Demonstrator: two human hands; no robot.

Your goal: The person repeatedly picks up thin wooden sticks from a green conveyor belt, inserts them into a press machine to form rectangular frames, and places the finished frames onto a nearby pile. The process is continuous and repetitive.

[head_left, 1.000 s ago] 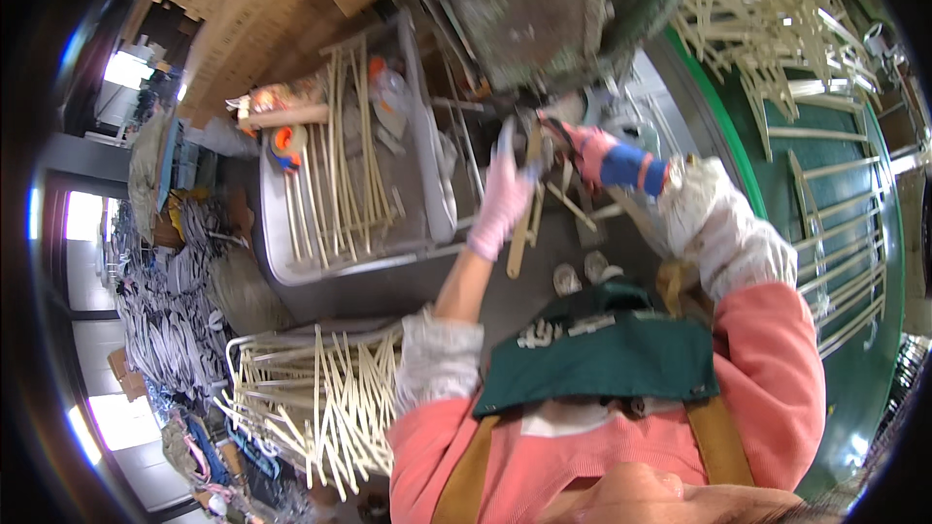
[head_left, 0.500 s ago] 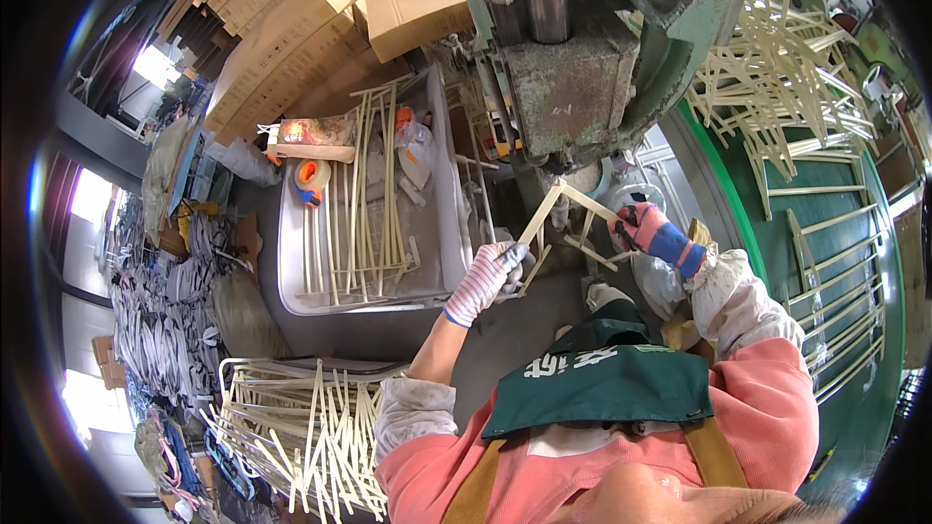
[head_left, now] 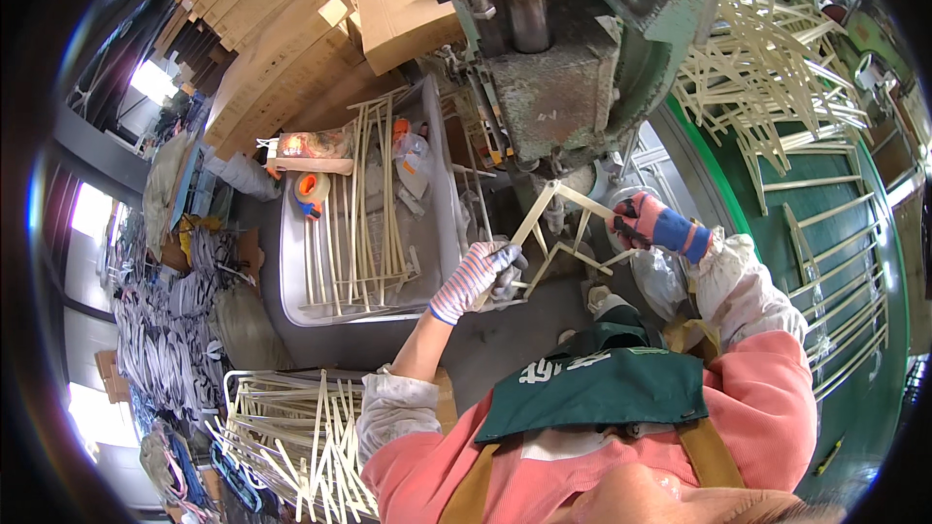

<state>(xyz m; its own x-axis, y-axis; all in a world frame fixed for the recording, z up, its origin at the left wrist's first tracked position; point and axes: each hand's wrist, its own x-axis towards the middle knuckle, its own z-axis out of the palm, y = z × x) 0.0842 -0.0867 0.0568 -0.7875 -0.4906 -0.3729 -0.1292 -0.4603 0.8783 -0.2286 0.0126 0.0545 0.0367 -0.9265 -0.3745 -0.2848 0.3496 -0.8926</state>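
Note:
A cream-coloured jointed frame of thin bars (head_left: 532, 217) is held between my two hands, its peak just under the head of a worn green press machine (head_left: 549, 102). My left hand (head_left: 480, 277), in a striped glove with grey fingers, is closed around the frame's left bar. On the other side, my right hand (head_left: 655, 224), in a pink and blue glove, grips the end of the right bar. More thin bars of the frame bend in a zigzag below the peak. Whether the peak touches the machine, I cannot tell.
Left of the press stands a grey-white tub (head_left: 291, 281) with cream bars and a tape roll (head_left: 311, 188). A heap of cream bars (head_left: 306, 437) lies lower left. Cream frames (head_left: 825, 218) cover a green table (head_left: 777, 262) at right. Cardboard boxes (head_left: 413, 19) are stacked behind.
My left hand has moved a little left and my right hand slightly right, so the frame's bars stand somewhat wider apart. The whole view has shifted slightly.

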